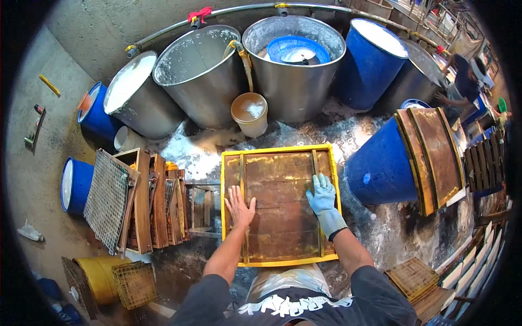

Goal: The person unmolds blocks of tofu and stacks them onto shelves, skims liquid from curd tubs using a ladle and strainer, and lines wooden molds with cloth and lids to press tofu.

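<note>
The bare left hand lies flat on the brown, yellow-edged panel, fingers extended and thumb spread away. The right hand, in a light blue glove, rests near the opposite side, fingers slightly spread. The panel is between stacked wooden frames and a tilted blue barrel.

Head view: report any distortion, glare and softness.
Head view: black corners frame a fisheye-like circle, and the grey metal pipe bows into an arc. Head view, upper right: white contents of the tall blue plastic drum look nearly blown out. Head view, centre: the bare left hand and blue-gloved right hand look fairly crisp; the co-worker at far right looks softer.
</note>
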The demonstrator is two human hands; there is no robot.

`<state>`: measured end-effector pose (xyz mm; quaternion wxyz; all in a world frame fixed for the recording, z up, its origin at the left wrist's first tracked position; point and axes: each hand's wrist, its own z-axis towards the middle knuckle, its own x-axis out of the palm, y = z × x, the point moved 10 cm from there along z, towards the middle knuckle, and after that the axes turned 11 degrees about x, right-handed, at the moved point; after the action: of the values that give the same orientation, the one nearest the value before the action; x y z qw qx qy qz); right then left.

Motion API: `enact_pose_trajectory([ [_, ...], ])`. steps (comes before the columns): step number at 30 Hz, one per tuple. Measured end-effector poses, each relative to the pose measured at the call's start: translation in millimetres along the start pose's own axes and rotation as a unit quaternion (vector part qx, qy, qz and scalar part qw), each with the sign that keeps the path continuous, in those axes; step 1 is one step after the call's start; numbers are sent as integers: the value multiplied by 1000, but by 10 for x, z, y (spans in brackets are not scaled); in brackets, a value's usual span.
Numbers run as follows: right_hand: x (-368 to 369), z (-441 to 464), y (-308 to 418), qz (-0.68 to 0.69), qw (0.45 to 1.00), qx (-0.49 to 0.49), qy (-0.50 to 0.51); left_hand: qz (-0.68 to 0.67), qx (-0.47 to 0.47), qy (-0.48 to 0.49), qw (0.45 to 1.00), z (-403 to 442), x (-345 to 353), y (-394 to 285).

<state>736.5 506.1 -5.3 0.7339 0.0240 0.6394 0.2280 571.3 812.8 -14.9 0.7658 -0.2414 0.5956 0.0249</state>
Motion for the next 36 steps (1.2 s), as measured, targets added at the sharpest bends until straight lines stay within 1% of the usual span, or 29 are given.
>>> enact_pose_trajectory([
  [2, 279, 49, -59, -49, 997, 33, 45, -6, -28, 16, 999, 60, 148, 64],
  [4, 369, 27, -75, -38, 998, 28, 30, -11, -26, 30, 999, 46, 214, 134],
  [6, 397, 70, -64, -50, 997, 36, 43, -6, -26, 24, 999, 68, 268, 164],
  [13, 386, 103, 46, -27, 1000, 2, 14, -9, -39, 44, 998, 117, 446, 260],
  [16, 481, 223, 71, -15, 1000, -17, 0, -6, -31, 38, 999, 250, 442, 268],
  [18, 356, 114, 84, -10, 1000, -17, -6, -2, -32, 38, 999, 154, 379, 205],
  [19, 348, 166, 76, -13, 999, 26, 38, 3, -35, 31, 999, 140, 357, 203],
  [20, 309, 128, 83, -23, 1000, 8, 1, 11, -29, 23, 999, 129, 336, 196],
  [22, 261, 95, 68, -12, 1000, 12, -2, -4, -21, 22, 1000, 79, 320, 197],
  [24, 125, -20, 131, -45, 996, -26, -73, 0, 6, -11, 1000, 22, 219, 141],
  [25, -56, -50, 237, -24, 999, -28, -22, -29, 10, -12, 999, -22, 189, 149],
  [26, -217, -198, 326, 17, 995, -67, -72, -56, 12, -6, 998, -130, 137, 147],
  [27, -220, -418, 370, 11, 995, -81, -51, -57, 22, 4, 998, -285, 93, 134],
  [29, -200, -752, 416, 16, 993, -114, 2, -58, 25, 57, 996, -634, 105, 103],
  [30, -178, -874, 361, 15, 994, -106, 8, -47, 21, 81, 995, -822, 104, 95],
  [32, -24, -1043, 333, -30, 990, -128, 52, -42, 20, 83, 995, -1045, 148, 88],
  [33, -15, -1017, 271, 1, 993, -111, 34, -38, 16, 72, 997, -1064, 200, 92],
  [34, 32, -1001, 264, 2, 994, -105, 39, -37, 17, 79, 996, -1041, 248, 108],
  [36, 56, -1001, 223, 10, 991, -104, 79, -26, 3, 91, 996, -1043, 256, 92],
])
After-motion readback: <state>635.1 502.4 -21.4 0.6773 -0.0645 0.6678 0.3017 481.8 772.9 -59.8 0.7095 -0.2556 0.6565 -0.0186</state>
